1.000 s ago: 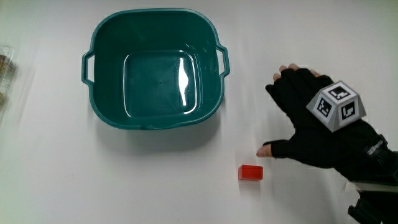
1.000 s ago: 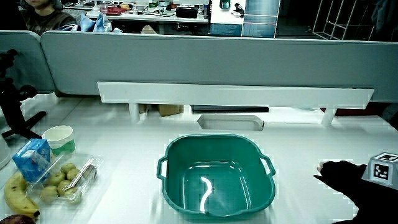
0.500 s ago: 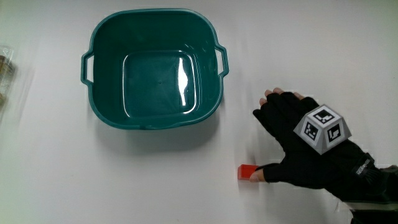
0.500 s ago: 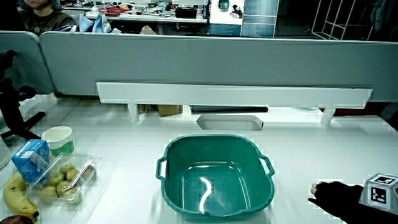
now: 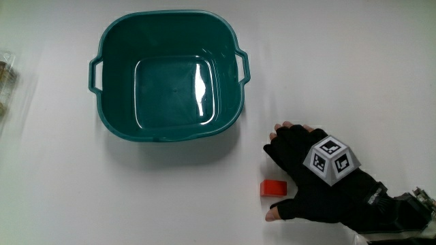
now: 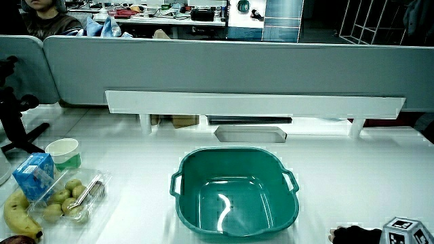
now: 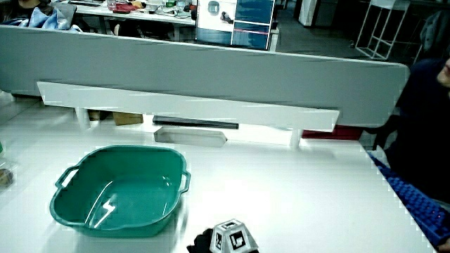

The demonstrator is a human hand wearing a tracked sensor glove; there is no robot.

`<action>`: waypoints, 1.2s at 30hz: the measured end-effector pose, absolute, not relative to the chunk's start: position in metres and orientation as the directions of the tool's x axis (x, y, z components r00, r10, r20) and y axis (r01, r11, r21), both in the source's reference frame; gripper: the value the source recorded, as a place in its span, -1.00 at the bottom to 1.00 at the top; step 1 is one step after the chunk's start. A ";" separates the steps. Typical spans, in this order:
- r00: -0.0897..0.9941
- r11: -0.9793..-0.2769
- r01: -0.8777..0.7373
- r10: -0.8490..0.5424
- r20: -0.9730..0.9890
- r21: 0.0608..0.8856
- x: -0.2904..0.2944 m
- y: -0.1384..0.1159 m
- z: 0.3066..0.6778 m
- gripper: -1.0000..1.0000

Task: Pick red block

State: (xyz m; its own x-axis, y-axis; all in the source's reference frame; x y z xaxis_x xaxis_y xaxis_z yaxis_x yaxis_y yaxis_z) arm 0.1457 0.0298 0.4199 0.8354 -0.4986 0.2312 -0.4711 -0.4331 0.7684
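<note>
We see the hand (image 5: pixel 306 178) flat over the counter (image 5: pixel 136 197), fingers spread wide, holding nothing. The block (image 5: pixel 274 187) sits between thumb and fingers.

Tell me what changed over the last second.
The hand moved nearer to the person, down beside the red block, with the fingers and thumb now on either side of it. Nothing is grasped yet. The block and the teal basin stayed where they were.
</note>
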 end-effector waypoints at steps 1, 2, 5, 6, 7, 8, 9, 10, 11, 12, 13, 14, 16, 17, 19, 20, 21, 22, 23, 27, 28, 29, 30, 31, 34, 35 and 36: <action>0.835 -0.428 -0.471 -0.500 0.232 0.771 0.145 0.031 0.421 0.00; 0.833 -0.426 -0.472 -0.501 0.233 0.772 0.144 0.032 0.422 0.00; 0.829 -0.423 -0.476 -0.509 0.232 0.771 0.142 0.034 0.422 0.00; 0.828 -0.422 -0.478 -0.510 0.234 0.771 0.142 0.034 0.423 0.00; 0.830 -0.430 -0.472 -0.510 0.225 0.769 0.142 0.035 0.423 0.00; 0.828 -0.430 -0.474 -0.513 0.224 0.768 0.141 0.035 0.422 0.00; 0.830 -0.435 -0.466 -0.516 0.211 0.770 0.141 0.036 0.425 0.00; 0.829 -0.434 -0.474 -0.514 0.222 0.766 0.141 0.036 0.424 0.00; 0.825 -0.436 -0.484 -0.517 0.229 0.759 0.140 0.036 0.421 0.00; 0.826 -0.433 -0.482 -0.515 0.230 0.762 0.141 0.037 0.424 0.00; 0.823 -0.447 -0.490 -0.519 0.229 0.749 0.140 0.037 0.421 0.02; 0.823 -0.453 -0.490 -0.523 0.223 0.745 0.141 0.037 0.421 0.05; 0.819 -0.453 -0.503 -0.521 0.239 0.736 0.140 0.035 0.420 0.09; 0.818 -0.462 -0.508 -0.523 0.239 0.727 0.141 0.035 0.420 0.12; 0.814 -0.476 -0.519 -0.527 0.243 0.710 0.141 0.036 0.418 0.16; 0.814 -0.475 -0.524 -0.523 0.252 0.707 0.142 0.037 0.419 0.19; 0.809 -0.480 -0.536 -0.528 0.258 0.695 0.141 0.036 0.416 0.21; 0.811 -0.484 -0.533 -0.527 0.254 0.694 0.142 0.037 0.417 0.23; 0.811 -0.487 -0.533 -0.527 0.254 0.692 0.142 0.037 0.418 0.26; 0.807 -0.503 -0.543 -0.534 0.252 0.672 0.141 0.037 0.416 0.35; 0.804 -0.505 -0.548 -0.537 0.255 0.667 0.142 0.037 0.417 0.37; 0.802 -0.510 -0.549 -0.543 0.248 0.662 0.142 0.037 0.416 0.40; 0.802 -0.509 -0.551 -0.543 0.251 0.661 0.142 0.037 0.416 0.42; 0.799 -0.517 -0.558 -0.546 0.252 0.649 0.142 0.037 0.414 0.44; 0.795 -0.527 -0.564 -0.554 0.246 0.636 0.141 0.037 0.413 0.51; 0.795 -0.519 -0.568 -0.548 0.261 0.639 0.141 0.037 0.412 0.53; 0.793 -0.524 -0.569 -0.555 0.252 0.634 0.141 0.037 0.411 0.56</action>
